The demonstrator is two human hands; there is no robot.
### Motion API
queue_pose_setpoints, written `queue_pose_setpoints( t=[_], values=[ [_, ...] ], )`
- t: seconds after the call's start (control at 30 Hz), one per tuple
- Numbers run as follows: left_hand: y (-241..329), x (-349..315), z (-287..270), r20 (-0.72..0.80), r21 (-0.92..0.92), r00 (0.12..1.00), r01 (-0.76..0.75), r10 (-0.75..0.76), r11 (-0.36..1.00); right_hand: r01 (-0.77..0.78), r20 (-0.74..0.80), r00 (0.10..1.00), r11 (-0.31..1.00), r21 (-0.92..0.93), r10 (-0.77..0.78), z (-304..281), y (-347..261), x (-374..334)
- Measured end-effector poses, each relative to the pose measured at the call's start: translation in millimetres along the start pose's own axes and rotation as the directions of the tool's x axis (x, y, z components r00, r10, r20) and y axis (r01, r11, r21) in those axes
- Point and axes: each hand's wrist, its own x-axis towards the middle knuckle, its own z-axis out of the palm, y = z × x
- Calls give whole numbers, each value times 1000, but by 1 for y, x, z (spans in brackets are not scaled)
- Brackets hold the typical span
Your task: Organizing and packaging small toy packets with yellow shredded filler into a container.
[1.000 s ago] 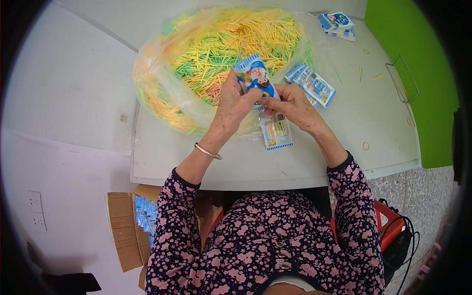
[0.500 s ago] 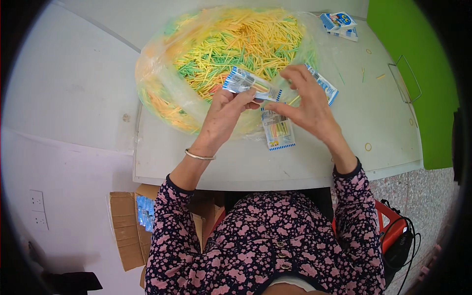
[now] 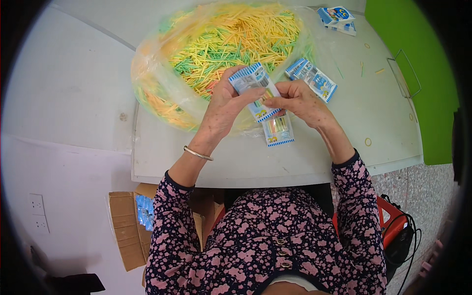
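Observation:
Both hands hold a small blue-and-white packet (image 3: 250,78) with a clear window showing coloured sticks. My left hand (image 3: 219,109) grips it from the left, thumb across its face. My right hand (image 3: 309,104) pinches its right side near the window. Partly under it, another such packet (image 3: 279,132) lies on the table. More blue-and-white packets (image 3: 318,84) overlap just beyond my right hand. Behind the hands, a large clear plastic bag (image 3: 150,64) lies open, full of thin yellow, green and orange sticks (image 3: 246,37).
Several packets (image 3: 338,18) are piled at the table's far right. Loose sticks (image 3: 362,69) and rubber bands (image 3: 368,142) lie on the table (image 3: 236,169). A green panel with a wire handle (image 3: 412,76) borders the right side. Below left stands a cardboard box (image 3: 125,228) with blue packets.
The right hand, open and apart before, has come in to pinch the packet. The packet has turned steeper. The packets on the right lie more fully in sight.

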Motion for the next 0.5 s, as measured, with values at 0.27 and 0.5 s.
queue_pose_setpoints(
  t=[0.27,0.5],
  values=[
    [-11,-5,2,56,166,998,-39,31,985,22,138,990,926,-376,33,-14,-12,-12],
    [-46,-15,8,130,468,971,-237,199,851,-174,-484,762,583,-794,-431,-86,17,-20]
  ],
)
